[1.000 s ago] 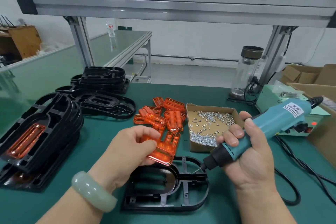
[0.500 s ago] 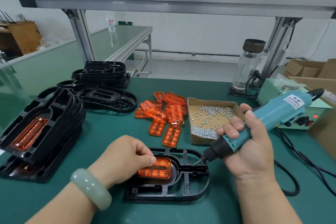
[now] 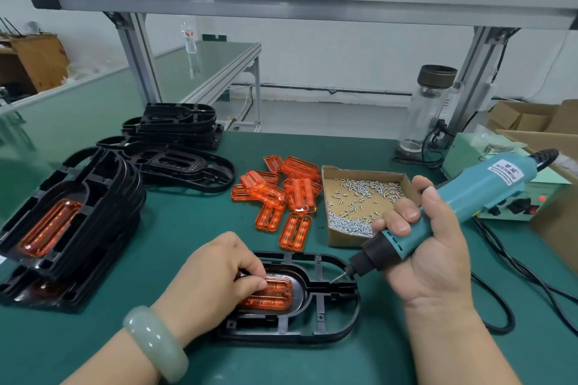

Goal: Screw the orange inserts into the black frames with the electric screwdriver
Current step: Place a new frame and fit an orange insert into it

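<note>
A black oval frame (image 3: 325,330) lies on the green mat in front of me. An orange insert (image 3: 275,295) sits in its recess. My left hand (image 3: 215,281) rests over the insert's left part, fingers curled, fingertips pressing on its top edge. My right hand (image 3: 428,247) grips a teal electric screwdriver (image 3: 463,200), its bit tip (image 3: 336,278) hovering just above the frame's middle rib, right of the insert. Loose orange inserts (image 3: 281,194) lie in a pile behind the frame. A cardboard tray (image 3: 336,236) holds several small silver screws.
Stacked black frames, the top one with an orange insert fitted (image 3: 62,212), stand at the left; more bare frames (image 3: 178,134) lie behind. A glass bottle (image 3: 428,106), a power supply (image 3: 513,197), cardboard boxes (image 3: 531,117) and cables (image 3: 513,262) fill the right side.
My left hand carried the orange insert down from above the frame and set it into the recess; its fingers now press on it. The screwdriver hand has barely moved.
</note>
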The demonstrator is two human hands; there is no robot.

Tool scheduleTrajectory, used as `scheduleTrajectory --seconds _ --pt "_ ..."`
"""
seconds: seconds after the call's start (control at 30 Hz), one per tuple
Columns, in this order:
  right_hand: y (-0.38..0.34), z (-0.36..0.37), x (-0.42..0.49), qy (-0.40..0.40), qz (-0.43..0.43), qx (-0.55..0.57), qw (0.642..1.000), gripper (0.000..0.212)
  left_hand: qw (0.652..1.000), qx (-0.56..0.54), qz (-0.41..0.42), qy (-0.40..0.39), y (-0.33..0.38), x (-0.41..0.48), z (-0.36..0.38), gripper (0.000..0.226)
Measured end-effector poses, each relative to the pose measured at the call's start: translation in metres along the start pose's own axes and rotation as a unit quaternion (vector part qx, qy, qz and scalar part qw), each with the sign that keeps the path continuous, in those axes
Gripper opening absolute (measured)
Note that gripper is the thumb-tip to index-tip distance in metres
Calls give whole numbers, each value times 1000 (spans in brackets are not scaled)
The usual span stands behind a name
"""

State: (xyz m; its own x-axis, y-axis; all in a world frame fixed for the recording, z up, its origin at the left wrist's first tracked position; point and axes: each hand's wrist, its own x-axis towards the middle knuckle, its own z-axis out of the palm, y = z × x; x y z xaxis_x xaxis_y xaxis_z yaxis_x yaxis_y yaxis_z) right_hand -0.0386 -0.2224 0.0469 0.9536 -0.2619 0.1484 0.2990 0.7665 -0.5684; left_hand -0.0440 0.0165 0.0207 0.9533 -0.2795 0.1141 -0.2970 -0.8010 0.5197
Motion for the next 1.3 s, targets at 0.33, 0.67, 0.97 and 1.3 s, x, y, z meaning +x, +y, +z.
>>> scheduleTrajectory --seconds 0.33,0.67,0.97,1.3 --pt "0 2 -2 -7 -4 6 1000 11 999 13 12 -39 6 -3 5 11" --pt "-2 0 0 -4 -7 9 1000 11 998 26 29 -54 23 11 19 11" --pt "-1 0 3 -2 3 11 1000 14 996 18 82 -5 65 71 1 14" --pt "-1 -1 3 2 4 7 1000 15 956 261 78 -113 105 140 33 25"
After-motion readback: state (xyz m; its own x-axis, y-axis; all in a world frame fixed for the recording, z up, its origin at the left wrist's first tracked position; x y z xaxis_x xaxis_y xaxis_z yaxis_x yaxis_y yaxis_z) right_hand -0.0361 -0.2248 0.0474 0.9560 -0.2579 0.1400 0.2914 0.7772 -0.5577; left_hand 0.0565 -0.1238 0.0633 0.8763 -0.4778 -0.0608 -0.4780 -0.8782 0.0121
